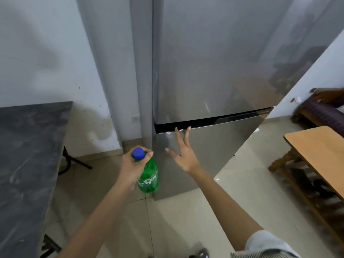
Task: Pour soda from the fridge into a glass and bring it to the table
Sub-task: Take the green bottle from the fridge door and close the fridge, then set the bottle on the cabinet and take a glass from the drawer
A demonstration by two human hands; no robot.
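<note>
A green soda bottle [149, 175] with a blue cap hangs upright in front of the fridge's lower left corner. My left hand [131, 167] grips it round the neck, just under the cap. The steel fridge [214, 62] fills the middle of the view with both doors shut. My right hand [181, 153] is spread flat, fingers straight, and its fingertips reach the dark gap between the upper and lower door. No glass is in view.
A dark stone counter [28, 155] runs along the left. At the right stands a wooden table [320, 151], with a wooden bench [323, 108] behind it. Pale tiled floor [186, 220] lies between them. A white wall is at the back left.
</note>
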